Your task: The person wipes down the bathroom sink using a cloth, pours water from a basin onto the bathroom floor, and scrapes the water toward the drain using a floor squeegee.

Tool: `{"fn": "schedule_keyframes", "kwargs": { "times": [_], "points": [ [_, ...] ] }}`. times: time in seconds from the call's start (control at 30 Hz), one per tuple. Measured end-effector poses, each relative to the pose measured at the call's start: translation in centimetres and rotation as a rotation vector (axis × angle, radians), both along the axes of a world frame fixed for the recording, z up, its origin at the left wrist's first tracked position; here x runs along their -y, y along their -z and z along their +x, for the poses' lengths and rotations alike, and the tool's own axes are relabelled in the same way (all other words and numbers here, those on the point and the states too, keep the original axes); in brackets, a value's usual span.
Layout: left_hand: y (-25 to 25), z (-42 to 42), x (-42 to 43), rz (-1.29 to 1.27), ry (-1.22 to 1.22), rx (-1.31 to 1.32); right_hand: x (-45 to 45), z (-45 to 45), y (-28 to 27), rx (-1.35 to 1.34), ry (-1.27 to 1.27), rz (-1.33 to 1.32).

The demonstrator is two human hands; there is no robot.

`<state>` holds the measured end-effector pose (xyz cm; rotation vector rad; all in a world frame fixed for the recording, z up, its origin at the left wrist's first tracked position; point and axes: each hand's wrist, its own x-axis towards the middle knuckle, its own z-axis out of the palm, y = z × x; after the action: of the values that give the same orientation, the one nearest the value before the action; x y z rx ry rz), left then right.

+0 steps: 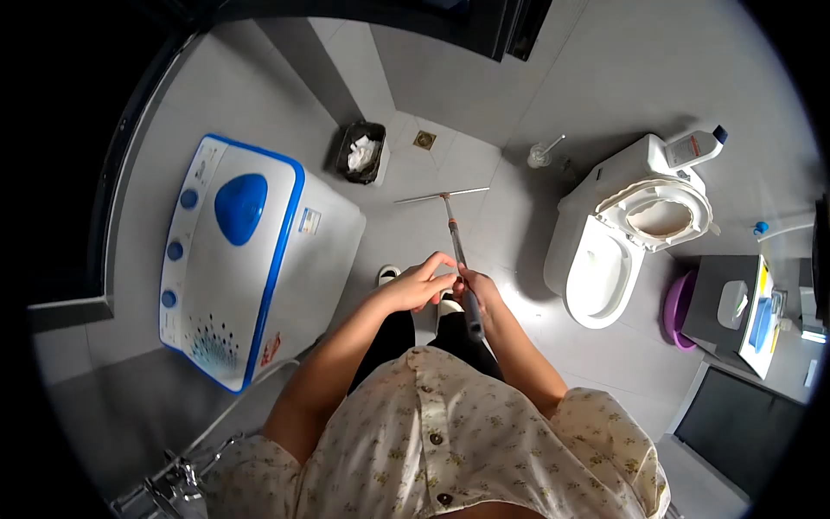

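A floor squeegee (456, 244) slants away from my body, its grey handle ending near my waist and its thin wide blade lying on the tiles ahead of my feet. My right hand (481, 287) is wrapped around the upper handle. Just left of it, my left hand (417, 285) has its fingers apart and partly bent, with the fingertips close to the handle and my right hand. Whether they touch the handle I cannot tell.
A white and blue washing machine (285, 199) stands at left. Beyond it are a black-lined trash bin (361, 152) with tissues and a floor drain (424, 139). At right are a toilet brush holder (539, 156), a toilet (596, 277) with raised seat, and a purple basin (679, 310).
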<state>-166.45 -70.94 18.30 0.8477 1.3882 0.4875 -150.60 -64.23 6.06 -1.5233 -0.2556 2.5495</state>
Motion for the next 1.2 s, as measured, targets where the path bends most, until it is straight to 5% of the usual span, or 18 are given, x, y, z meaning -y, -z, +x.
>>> {"fn": "schedule_keyframes", "kwargs": {
  "times": [0.17, 0.37, 0.5, 0.7, 0.73, 0.83, 1.03, 1.2],
  "points": [
    [5.9, 3.3, 1.0, -0.090, -0.054, -0.085, 2.3, 3.5, 1.1, -0.058, 0.094, -0.101],
    [10.7, 4.8, 0.7, -0.201, -0.254, 0.067, 1.9, -0.4, 2.1, -0.017, -0.084, 0.068],
    [9.4, 3.9, 0.3, -0.297, -0.511, 0.241, 2.2, -3.0, 1.5, 0.083, -0.045, 0.073],
    [13.3, 5.4, 1.7, -0.315, -0.342, 0.019, 6.5, -0.8, 3.3, 0.014, 0.099, 0.029],
    [13.0, 6.2, 2.0, -0.304, -0.505, 0.135, 6.7, -0.1, 3.5, -0.004, 0.069, 0.037],
    [13.8, 5.8, 2.9, -0.375, -0.382, 0.299, 6.5, 1.7, 5.1, -0.051, 0.030, 0.062],
    [16.8, 6.9, 2.9, -0.497, -0.334, 0.383, 6.5, 4.2, 6.9, 0.031, -0.133, -0.071],
    [16.5, 6.9, 2.7, -0.488, -0.306, 0.270, 8.0, 3.3, 11.7, -0.028, -0.090, 0.085]
  ]
}}
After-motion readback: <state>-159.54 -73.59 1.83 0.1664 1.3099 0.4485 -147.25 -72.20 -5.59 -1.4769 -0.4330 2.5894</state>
